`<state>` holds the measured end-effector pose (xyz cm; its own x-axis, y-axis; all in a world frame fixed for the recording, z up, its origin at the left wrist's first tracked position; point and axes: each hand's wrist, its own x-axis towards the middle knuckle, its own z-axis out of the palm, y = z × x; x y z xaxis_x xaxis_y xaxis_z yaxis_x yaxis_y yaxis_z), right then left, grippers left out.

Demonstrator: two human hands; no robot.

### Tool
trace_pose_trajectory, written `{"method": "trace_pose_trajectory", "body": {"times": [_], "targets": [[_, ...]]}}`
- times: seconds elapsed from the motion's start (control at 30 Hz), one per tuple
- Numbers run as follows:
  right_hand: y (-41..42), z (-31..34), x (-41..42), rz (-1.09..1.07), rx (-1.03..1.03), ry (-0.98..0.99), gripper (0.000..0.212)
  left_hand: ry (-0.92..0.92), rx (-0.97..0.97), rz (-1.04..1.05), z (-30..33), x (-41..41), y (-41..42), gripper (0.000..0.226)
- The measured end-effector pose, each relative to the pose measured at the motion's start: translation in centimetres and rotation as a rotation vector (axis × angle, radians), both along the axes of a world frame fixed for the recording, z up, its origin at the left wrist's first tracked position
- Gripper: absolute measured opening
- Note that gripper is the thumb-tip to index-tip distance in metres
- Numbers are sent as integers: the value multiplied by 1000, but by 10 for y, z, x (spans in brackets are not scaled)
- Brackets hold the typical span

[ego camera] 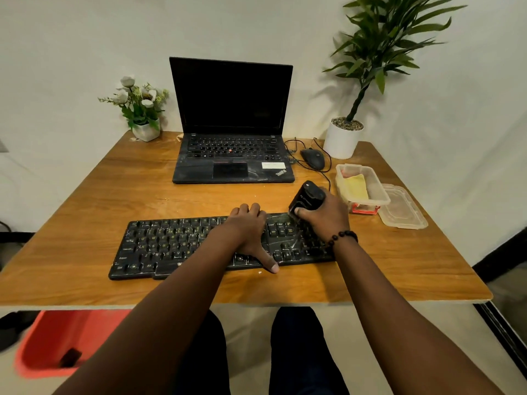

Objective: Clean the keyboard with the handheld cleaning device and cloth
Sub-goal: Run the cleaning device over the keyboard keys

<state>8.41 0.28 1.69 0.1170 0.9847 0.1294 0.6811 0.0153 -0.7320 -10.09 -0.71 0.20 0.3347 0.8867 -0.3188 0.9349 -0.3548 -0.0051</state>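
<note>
My desk (114,201) is wood-grain laminate, smooth with a soft sheen and a pale raw edge at the front. The keyboard (171,246) is matt black plastic, dusty and streaked with pale smears. The handheld cleaning device (309,196) in my right grip (325,218) is black plastic, slightly glossy. The container (362,183) and its lid (402,206) are cloudy translucent plastic; inside lies a yellow cloth (356,186).
</note>
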Motion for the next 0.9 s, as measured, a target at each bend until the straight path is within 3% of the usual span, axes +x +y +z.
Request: {"method": "trace_pose_trajectory", "body": {"times": [0.17, 0.37, 0.6, 0.77, 0.9], "targets": [[0, -8, -8, -8, -61, -128, 44, -11, 24, 9, 1, -6, 0, 138], [-45, -10, 3, -4, -110, -134, 35, 13, 18, 5, 0, -7, 1, 138], [-90, -20, 7, -5, -111, -163, 58, 13, 5, 9, -1, -6, -1, 137], [-85, -9, 11, -54, -93, 70, 35, -2, 1, 8, -2, -6, -1, 138], [-75, -7, 0, -78, -44, 78, 35, -9, -6, 15, -2, -4, -3, 138]]}}
